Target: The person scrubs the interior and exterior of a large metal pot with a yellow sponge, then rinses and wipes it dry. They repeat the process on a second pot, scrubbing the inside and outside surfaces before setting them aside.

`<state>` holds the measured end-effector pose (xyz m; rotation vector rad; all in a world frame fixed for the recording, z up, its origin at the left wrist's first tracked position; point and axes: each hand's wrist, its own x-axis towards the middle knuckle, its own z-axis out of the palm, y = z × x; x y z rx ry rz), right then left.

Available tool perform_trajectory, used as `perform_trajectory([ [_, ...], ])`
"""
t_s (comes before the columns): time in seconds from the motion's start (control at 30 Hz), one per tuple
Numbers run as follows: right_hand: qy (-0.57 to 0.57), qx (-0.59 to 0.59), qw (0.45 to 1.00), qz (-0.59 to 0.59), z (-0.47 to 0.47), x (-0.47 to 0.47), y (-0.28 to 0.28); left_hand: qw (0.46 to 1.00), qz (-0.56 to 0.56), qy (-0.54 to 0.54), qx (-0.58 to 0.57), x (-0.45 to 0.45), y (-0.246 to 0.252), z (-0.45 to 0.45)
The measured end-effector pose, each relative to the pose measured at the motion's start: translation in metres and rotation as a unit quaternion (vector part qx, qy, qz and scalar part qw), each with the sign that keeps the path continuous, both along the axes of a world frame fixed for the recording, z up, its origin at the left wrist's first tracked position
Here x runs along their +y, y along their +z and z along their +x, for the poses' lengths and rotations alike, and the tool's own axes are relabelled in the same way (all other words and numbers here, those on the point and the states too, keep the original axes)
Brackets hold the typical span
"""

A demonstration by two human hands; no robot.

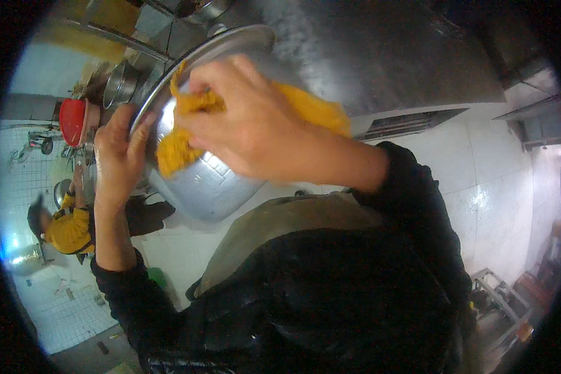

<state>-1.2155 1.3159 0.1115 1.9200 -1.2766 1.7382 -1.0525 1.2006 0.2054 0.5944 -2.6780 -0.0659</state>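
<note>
A large metal basin (215, 196) is tipped up in front of me, its rolled rim curving along the upper left and its outer wall bearing raised markings. My left hand (119, 154) grips the rim at the left, fingers and thumb on either side of it. A yellow cloth (177, 154) is bunched in my right hand (252, 121) and rests against the basin's wall. Part of the cloth hangs out beyond the wrist on the right. The right hand is slightly blurred. The far side of the basin is hidden.
A stainless steel counter (378, 56) lies beyond the basin. At the left are a red plastic basin (71, 122) and a metal bowl (120, 85). A co-worker in a yellow top (70, 231) stands further left. A metal rack (500, 299) is at the lower right.
</note>
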Motion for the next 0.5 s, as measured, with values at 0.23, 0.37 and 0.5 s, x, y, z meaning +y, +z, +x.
perform_trajectory([
  [0.23, -0.139, -0.022, 0.989, -0.056, -0.075, -0.009, -0.001, 0.995, 0.039, -0.019, 0.089, 0.001, -0.024, 0.014],
  [0.37, -0.081, -0.148, 0.979, 0.111, -0.134, -0.020, -0.027, 0.986, 0.085, 0.007, 0.143, -0.017, -0.044, 0.019],
  [0.5, 0.138, -0.500, 0.793, 0.321, -0.141, 0.001, -0.078, 0.961, 0.152, 0.070, 0.218, -0.029, -0.064, 0.025],
])
